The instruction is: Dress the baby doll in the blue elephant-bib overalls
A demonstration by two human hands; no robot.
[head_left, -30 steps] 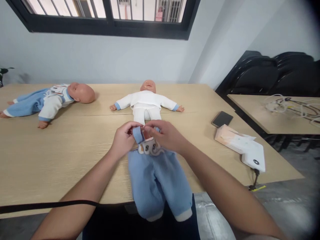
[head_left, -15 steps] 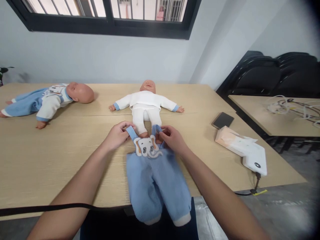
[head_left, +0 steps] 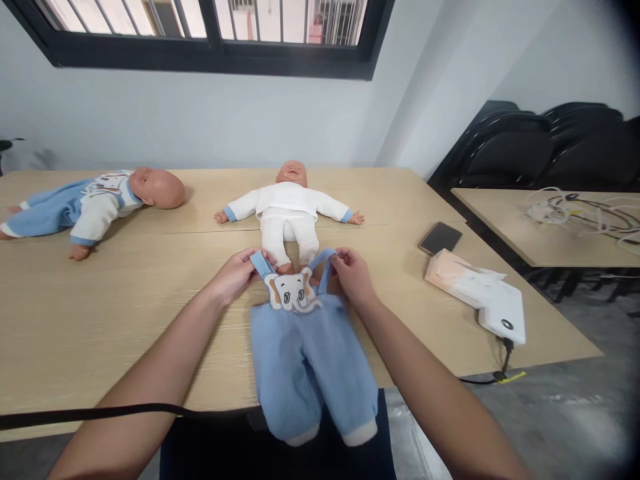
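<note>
Fingers of the left hand [head_left: 234,276] are pinched on one strap [head_left: 262,264] of the blue overalls [head_left: 310,353], and those of the right hand [head_left: 354,279] on the other strap [head_left: 323,260], which makes a loop. The overalls stretch from the fingers towards the wearer, legs reaching past the near edge of the tabletop [head_left: 125,300]; the elephant patch [head_left: 294,293] faces up between the hands. Just beyond the fingers lies the white-clothed doll [head_left: 290,210], one foot close behind the patch. To work well here, the fingers should probably pull both straps apart evenly, with light pinches, smoothing any twist near the right fingers and leaving the patch flat and clear of that foot.
</note>
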